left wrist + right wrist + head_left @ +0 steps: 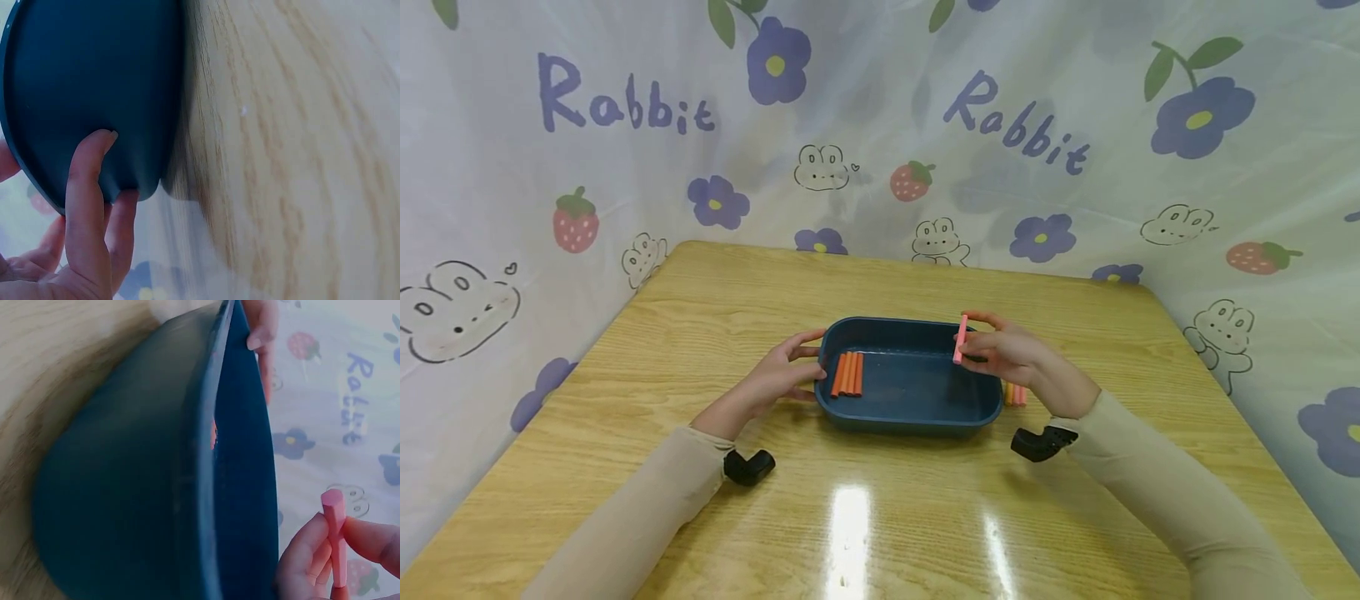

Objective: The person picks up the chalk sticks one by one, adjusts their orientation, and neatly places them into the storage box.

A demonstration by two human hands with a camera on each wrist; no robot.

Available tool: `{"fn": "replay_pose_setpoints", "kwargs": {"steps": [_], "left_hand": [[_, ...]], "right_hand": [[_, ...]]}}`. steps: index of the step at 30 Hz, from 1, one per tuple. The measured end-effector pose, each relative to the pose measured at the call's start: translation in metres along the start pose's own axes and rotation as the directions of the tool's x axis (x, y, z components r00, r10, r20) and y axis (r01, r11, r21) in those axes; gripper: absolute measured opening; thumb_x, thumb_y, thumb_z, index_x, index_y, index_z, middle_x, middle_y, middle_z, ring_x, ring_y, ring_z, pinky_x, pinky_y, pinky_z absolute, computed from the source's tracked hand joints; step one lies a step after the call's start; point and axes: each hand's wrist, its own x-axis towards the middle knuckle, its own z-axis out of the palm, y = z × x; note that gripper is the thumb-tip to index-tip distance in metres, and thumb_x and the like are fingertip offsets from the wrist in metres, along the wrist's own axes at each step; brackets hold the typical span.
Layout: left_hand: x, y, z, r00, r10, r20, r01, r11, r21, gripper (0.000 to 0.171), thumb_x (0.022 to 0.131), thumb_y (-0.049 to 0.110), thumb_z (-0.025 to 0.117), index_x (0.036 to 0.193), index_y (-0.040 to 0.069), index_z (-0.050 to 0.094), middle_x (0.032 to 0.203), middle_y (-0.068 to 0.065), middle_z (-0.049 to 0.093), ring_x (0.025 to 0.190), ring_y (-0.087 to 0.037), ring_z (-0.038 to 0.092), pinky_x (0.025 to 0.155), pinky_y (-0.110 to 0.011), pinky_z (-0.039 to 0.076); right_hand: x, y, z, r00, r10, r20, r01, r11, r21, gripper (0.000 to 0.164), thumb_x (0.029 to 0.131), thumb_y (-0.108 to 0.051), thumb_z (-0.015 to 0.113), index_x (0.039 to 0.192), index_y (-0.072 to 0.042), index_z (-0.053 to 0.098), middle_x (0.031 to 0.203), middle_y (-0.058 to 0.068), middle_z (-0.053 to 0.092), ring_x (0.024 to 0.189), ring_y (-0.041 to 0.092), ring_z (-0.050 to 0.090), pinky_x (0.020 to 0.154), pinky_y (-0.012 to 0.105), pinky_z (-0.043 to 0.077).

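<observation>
A dark blue oblong tub (pixel 917 417) stands on the table. My left hand (pixel 782 371) holds it at the left end, with fingers (pixel 87 212) against the outer wall and the thumb at the rim. Above the tub's right end, my right hand (pixel 1003 350) pinches a short pink stick (pixel 961 340) between thumb and fingers. That stick (pixel 335 534) looks hexagonal and crayon-like in the right wrist view. Several orange sticks (pixel 847 373) lie side by side inside the tub, near its left end.
Beside the tub's right end, yellow and pink sticks (pixel 1017 395) lie on the wooden table (pixel 760 542), partly hidden by the tub and my right hand. A patterned cloth (pixel 865 100) hangs round the table's back and sides. Black camera mounts (pixel 748 468) sit on both wrists.
</observation>
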Motion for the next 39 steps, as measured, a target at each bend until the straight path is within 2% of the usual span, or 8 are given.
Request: {"fn": "replay_pose_setpoints", "kwargs": {"steps": [3,11,18,25,34,39], "left_hand": [[0.001,0.0,0.0,1.0,0.002,0.0,-0.002,1.0,0.003,0.068,0.087,0.001,0.055,0.147,0.011,0.026,0.139,-0.025,0.031,0.108,-0.039,0.053,0.072,-0.044,0.054],[0.001,0.0,0.0,1.0,0.006,0.004,-0.006,1.0,-0.003,0.068,0.087,0.0,0.054,0.147,0.011,0.025,0.139,-0.026,0.031,0.109,-0.041,0.051,0.072,-0.044,0.054],[0.002,0.0,0.0,1.0,0.005,0.004,-0.005,1.0,-0.005,0.067,0.088,-0.001,0.053,0.147,0.011,0.025,0.139,-0.026,0.032,0.106,-0.039,0.053,0.071,-0.044,0.054],[0.001,0.001,0.001,1.0,0.006,0.004,-0.006,1.0,-0.006,0.067,0.087,-0.001,0.053,0.148,0.011,0.025,0.139,-0.026,0.031,0.106,-0.04,0.053,0.071,-0.044,0.054],[0.0,0.002,0.001,1.0,0.005,0.002,-0.005,1.0,-0.005,0.067,0.088,-0.001,0.054,0.147,0.011,0.025,0.139,-0.026,0.031,0.108,-0.041,0.052,0.071,-0.044,0.054],[0.0,0.001,0.0,1.0,0.0,0.005,0.0,1.0,-0.01,0.066,0.088,-0.001,0.053,0.148,0.011,0.025,0.14,-0.027,0.03,0.109,-0.042,0.051,0.072,-0.044,0.054]], "right_hand": [[0.004,-0.002,0.006,1.0,0.013,-0.009,-0.013,1.0,-0.01,0.067,0.092,0.011,0.043,0.148,-0.011,0.013,0.136,0.022,0.029,0.085,0.017,0.061,0.078,0.031,0.05],[0.018,-0.007,0.022,0.997,0.076,-0.007,-0.076,0.996,-0.04,0.068,0.091,0.01,0.045,0.148,-0.01,0.016,0.12,0.016,0.04,0.086,0.021,0.059,0.08,0.032,0.05],[0.029,-0.008,0.036,0.99,0.135,0.031,-0.132,0.988,-0.075,0.065,0.09,0.009,0.047,0.146,-0.009,0.02,0.128,0.021,0.037,0.088,0.024,0.057,0.075,0.031,0.051],[0.042,-0.007,0.049,0.979,0.197,0.058,-0.189,0.974,-0.127,0.067,0.091,0.009,0.047,0.148,-0.01,0.018,0.136,0.022,0.032,0.089,0.023,0.056,0.077,0.031,0.051],[0.059,-0.005,0.066,0.965,0.253,0.07,-0.236,0.954,-0.187,0.064,0.09,0.01,0.048,0.145,-0.005,0.02,0.127,0.02,0.039,0.088,0.024,0.056,0.076,0.031,0.052],[0.067,-0.003,0.071,0.952,0.288,0.106,-0.26,0.94,-0.221,0.066,0.091,0.009,0.047,0.147,-0.001,0.015,0.132,0.021,0.035,0.09,0.024,0.055,0.077,0.03,0.051]]}}
